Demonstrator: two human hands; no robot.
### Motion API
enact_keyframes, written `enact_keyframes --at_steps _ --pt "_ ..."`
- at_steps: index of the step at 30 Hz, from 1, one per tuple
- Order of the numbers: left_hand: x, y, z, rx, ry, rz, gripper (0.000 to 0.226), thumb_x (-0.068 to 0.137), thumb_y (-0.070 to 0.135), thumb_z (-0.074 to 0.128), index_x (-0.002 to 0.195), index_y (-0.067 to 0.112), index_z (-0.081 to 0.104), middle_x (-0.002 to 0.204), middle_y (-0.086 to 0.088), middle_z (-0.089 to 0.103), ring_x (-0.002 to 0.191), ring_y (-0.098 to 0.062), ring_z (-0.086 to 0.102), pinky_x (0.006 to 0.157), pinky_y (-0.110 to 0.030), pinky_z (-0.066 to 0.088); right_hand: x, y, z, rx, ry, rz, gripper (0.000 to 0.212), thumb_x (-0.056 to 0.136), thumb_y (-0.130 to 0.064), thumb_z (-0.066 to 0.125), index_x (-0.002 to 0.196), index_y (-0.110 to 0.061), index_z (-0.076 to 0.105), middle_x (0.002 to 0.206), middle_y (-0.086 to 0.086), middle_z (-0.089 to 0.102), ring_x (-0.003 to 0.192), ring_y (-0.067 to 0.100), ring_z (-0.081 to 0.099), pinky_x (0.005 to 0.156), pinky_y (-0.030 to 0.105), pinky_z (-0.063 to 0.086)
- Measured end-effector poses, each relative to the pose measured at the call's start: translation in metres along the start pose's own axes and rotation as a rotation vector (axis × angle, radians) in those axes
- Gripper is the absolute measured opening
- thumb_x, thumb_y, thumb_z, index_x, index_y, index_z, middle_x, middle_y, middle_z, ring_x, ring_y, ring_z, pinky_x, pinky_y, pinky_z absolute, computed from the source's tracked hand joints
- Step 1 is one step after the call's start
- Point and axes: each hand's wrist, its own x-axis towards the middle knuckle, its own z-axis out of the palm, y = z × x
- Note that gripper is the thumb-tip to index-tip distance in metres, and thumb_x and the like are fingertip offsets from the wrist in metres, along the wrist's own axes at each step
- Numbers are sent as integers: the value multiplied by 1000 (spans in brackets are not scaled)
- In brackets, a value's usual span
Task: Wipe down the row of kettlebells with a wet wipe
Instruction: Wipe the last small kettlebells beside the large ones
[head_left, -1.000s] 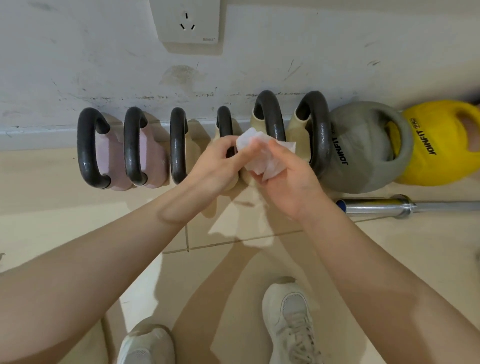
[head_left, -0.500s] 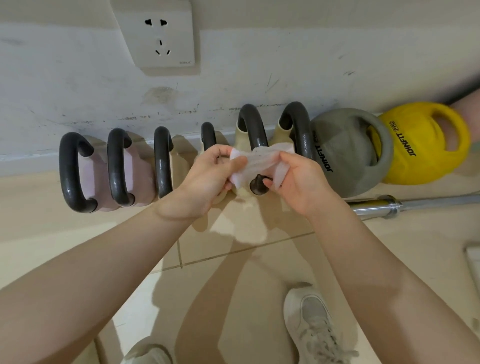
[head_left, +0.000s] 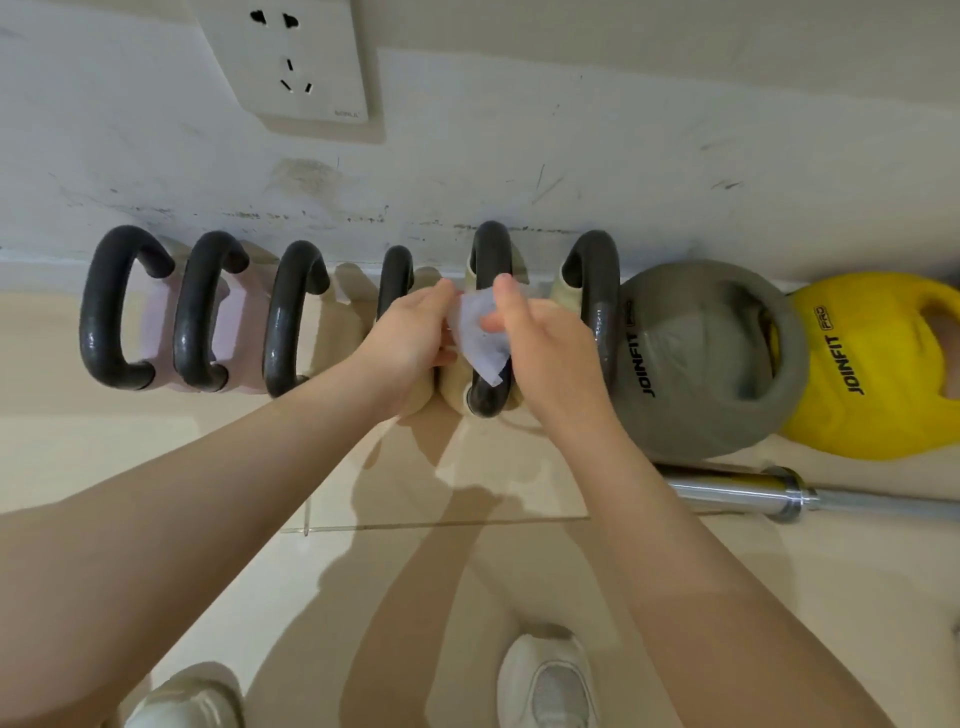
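Observation:
A row of kettlebells stands on the floor against the wall: two pink ones (head_left: 156, 322) at the left, several cream ones with black handles (head_left: 291, 317) in the middle, then a grey one (head_left: 696, 364) and a yellow one (head_left: 872, 374) at the right. A white wet wipe (head_left: 480, 338) hangs between my hands, just above the black handle of a cream kettlebell (head_left: 491, 249). My left hand (head_left: 410, 338) pinches its left edge and my right hand (head_left: 540, 343) pinches its top right.
A chrome barbell (head_left: 779, 501) lies on the tiled floor at the right, in front of the grey kettlebell. A wall socket (head_left: 291, 57) sits above the row. My two white shoes (head_left: 550, 686) show at the bottom.
The wipe was spread wider between my hands and now hangs as a folded triangle. Both hands came closer together over the same cream kettlebell. The view tilted up a little.

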Motion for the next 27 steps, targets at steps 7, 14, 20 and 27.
enact_keyframes --at_steps 7,14,20,27 --pt "7 1 9 88 135 -45 38 97 38 34 99 10 60 98 -13 63 90 -23 59 67 -24 39 33 29 22 23 85 105 34 91 -29 55 116 -6 51 96 2 59 88 17 56 68 20 37" --pt "13 6 20 155 81 10 26 96 32 47 105 13 61 88 -2 64 78 -11 58 65 -19 46 15 52 28 404 -187 253 31 95 -29 47 117 -9 54 104 5 63 95 15 58 77 21 45" --pt "11 5 19 136 92 14 21 92 28 55 104 12 63 79 2 65 61 -1 61 44 -8 44 39 42 21 522 -186 358 39 97 -36 40 120 -7 54 90 0 60 81 9 55 67 15 42" --pt "8 4 21 335 39 -119 38 82 43 64 103 12 66 96 -4 68 94 -22 62 85 -34 50 -3 88 42 539 -183 101 12 84 -35 56 94 -30 54 94 -4 61 90 11 59 81 24 46"
